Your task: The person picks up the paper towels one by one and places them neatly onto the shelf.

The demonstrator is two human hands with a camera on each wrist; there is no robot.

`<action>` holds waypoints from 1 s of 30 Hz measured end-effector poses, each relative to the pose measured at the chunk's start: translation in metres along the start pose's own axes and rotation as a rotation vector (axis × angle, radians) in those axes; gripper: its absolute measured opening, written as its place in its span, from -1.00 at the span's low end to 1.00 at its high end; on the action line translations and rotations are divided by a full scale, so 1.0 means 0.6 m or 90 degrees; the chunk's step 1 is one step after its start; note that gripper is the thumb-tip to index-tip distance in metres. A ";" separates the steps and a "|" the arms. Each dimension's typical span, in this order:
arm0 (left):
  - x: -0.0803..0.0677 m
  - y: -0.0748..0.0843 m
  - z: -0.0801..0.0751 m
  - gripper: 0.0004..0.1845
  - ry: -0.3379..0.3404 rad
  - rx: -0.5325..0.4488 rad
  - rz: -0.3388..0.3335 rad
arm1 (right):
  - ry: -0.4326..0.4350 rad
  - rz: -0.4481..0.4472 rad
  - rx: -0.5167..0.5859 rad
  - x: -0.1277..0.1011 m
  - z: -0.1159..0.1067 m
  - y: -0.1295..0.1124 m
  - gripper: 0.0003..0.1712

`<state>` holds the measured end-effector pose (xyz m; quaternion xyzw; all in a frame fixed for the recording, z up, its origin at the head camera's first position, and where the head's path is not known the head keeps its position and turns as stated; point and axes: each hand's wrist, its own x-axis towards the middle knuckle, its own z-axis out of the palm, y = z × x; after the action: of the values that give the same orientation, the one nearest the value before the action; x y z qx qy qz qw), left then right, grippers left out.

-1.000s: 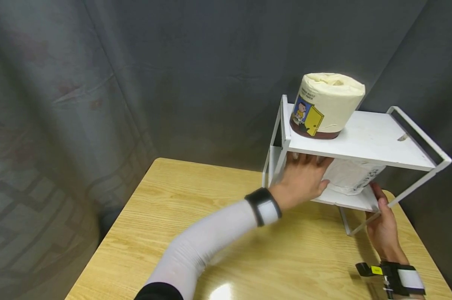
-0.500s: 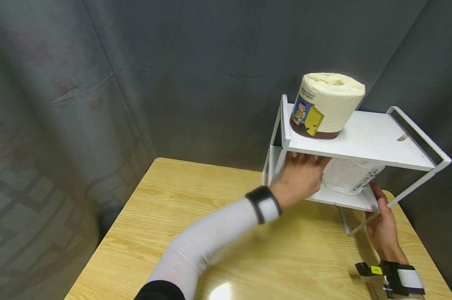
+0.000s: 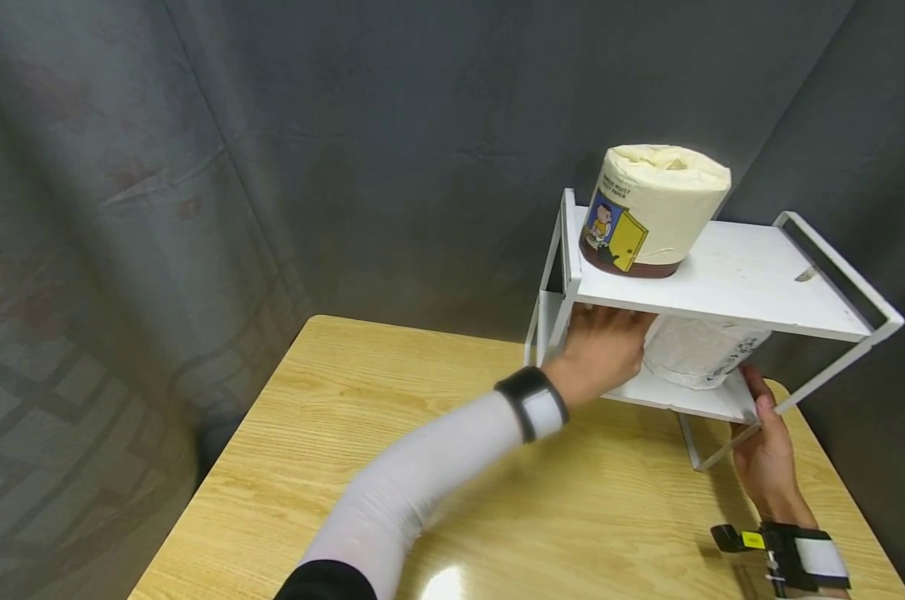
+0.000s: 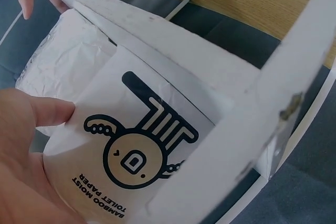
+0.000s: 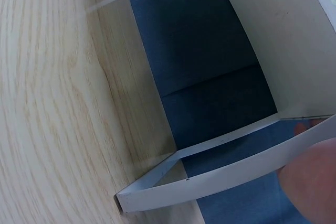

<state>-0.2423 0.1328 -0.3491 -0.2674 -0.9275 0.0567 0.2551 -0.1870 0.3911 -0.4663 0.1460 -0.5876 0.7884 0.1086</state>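
Note:
Inside a white two-tier shelf rack (image 3: pixel 745 258), my left hand (image 3: pixel 602 354) is at the left part of the lower tier. The left wrist view shows it holding a white toilet paper roll (image 4: pixel 136 129) printed with a black cartoon; the thumb (image 4: pixel 55 111) presses the roll's side, and the other fingertips are hidden. Beside it stands a clear-plastic-wrapped white roll (image 3: pixel 696 354). My right hand (image 3: pixel 771 450) grips the rack's lower right side, its thumb by the frame bar. In the right wrist view, part of this hand (image 5: pixel 312 179) shows behind the bar.
On the upper tier, toward the left, stands a cream-wrapped paper roll (image 3: pixel 658 212) with a cartoon label. The rack stands at the right of a light wooden table (image 3: pixel 392 358). Grey curtains (image 3: pixel 422 150) hang behind and at the left.
My left hand has shifted slightly left, and its thumb, spread out a second ago, has drawn in out of the head view. The right hand and rack look unchanged.

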 end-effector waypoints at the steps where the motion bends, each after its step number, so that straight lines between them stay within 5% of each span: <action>1: 0.000 0.000 0.001 -0.42 0.006 0.003 0.000 | -0.002 -0.002 0.000 0.000 0.000 0.000 -0.35; 8: 0.004 0.000 0.002 -0.47 0.004 -0.012 -0.009 | -0.016 -0.016 0.010 0.000 -0.003 0.004 -0.34; 19: 0.009 -0.002 -0.007 -0.41 -0.079 -0.052 -0.010 | -0.017 -0.018 0.011 0.001 -0.002 0.004 -0.34; 26: 0.008 -0.001 -0.003 -0.41 -0.045 -0.054 -0.018 | -0.013 -0.010 0.017 0.001 -0.003 0.003 -0.34; 30: 0.003 -0.001 -0.018 -0.38 -0.068 -0.056 -0.009 | -0.019 -0.010 0.021 0.003 -0.005 0.003 -0.34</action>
<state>-0.2386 0.1329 -0.3388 -0.2683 -0.9433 0.0283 0.1935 -0.1894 0.3932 -0.4683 0.1645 -0.5748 0.7949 0.1035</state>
